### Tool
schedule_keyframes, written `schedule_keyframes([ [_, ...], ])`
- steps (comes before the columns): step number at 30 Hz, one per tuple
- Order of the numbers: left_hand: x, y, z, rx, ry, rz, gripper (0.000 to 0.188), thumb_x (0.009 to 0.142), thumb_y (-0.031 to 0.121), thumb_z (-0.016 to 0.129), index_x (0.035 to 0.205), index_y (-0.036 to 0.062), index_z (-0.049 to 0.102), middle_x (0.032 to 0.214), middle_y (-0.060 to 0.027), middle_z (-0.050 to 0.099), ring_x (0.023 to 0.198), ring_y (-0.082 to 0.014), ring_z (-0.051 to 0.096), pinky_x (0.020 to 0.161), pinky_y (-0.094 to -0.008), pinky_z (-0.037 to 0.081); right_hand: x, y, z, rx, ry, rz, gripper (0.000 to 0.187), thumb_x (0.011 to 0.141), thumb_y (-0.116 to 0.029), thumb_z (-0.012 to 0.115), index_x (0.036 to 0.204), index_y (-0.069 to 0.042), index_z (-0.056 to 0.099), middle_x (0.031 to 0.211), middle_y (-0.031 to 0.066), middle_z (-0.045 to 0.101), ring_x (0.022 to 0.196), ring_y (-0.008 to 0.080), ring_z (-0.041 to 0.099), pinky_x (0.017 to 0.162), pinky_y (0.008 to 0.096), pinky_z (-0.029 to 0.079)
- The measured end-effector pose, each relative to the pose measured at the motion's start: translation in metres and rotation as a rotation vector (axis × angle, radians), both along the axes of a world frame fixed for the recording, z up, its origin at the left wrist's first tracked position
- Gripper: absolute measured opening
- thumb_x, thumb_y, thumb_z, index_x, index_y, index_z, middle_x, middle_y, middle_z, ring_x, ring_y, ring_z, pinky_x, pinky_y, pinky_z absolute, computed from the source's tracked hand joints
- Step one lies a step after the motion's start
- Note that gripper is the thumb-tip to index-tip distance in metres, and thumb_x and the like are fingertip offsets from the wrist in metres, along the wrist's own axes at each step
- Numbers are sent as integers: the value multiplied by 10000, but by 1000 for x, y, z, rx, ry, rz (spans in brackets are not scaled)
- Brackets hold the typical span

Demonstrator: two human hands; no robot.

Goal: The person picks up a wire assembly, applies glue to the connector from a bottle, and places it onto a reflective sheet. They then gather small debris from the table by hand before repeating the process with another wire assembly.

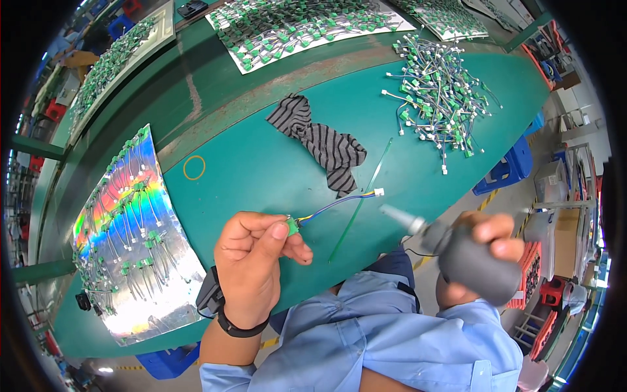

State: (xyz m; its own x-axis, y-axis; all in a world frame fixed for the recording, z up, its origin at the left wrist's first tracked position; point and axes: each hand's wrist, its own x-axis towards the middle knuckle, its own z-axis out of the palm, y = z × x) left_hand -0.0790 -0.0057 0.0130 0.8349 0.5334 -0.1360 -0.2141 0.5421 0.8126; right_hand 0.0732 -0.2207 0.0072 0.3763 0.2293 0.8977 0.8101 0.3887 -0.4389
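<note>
I see the left hand [251, 261] pinching a small green circuit board [292, 227] between thumb and fingers, above the green tabletop [232, 189] and on the near side of the striped grey cloth [323, 144]. From the board, thin blue, yellow and dark wires [336, 202] curve rightward to a white plug connector [379, 192]. My right hand [494, 228] grips a motion-blurred, dark-grey rounded bottle [480, 264], its pale tapered nozzle [401, 218] pointing toward the connector; I cannot tell the gap between them.

Blur softens the dark nozzled tool [484, 269]; the left fingers [272, 243] partly hide the green board [293, 227]
</note>
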Motion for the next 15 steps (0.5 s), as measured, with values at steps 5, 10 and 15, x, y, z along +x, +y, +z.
schedule_keyframes([
  [5, 1, 2, -4, -42, -11, -37, 103, 894, 36, 571, 985, -7, 547, 816, -129, 640, 673, -205, 642, 587, -316, 540, 25, -31, -4, -6, 255, -358, 712, 758, -381, 750, 1259, -30, 387, 1222, 213, 504, 924, 235, 573, 744, 299, 471],
  [10, 5, 0, -8, 8, -24, -28, 132, 886, 20, 571, 1010, -7, 533, 831, -124, 634, 709, -205, 644, 616, -316, 546, 56, -48, -7, 55, 629, -9, 648, 824, -275, 683, 1311, -18, 341, 1259, 211, 477, 1094, 265, 527, 886, 322, 434],
  [15, 11, -3, -6, 87, -10, -20, 158, 877, 50, 577, 1023, 6, 535, 851, -117, 631, 726, -208, 644, 634, -330, 551, 96, -71, -34, 122, 941, -82, 609, 868, -200, 610, 1359, -6, 306, 1323, 180, 434, 1144, 262, 496, 939, 315, 400],
])
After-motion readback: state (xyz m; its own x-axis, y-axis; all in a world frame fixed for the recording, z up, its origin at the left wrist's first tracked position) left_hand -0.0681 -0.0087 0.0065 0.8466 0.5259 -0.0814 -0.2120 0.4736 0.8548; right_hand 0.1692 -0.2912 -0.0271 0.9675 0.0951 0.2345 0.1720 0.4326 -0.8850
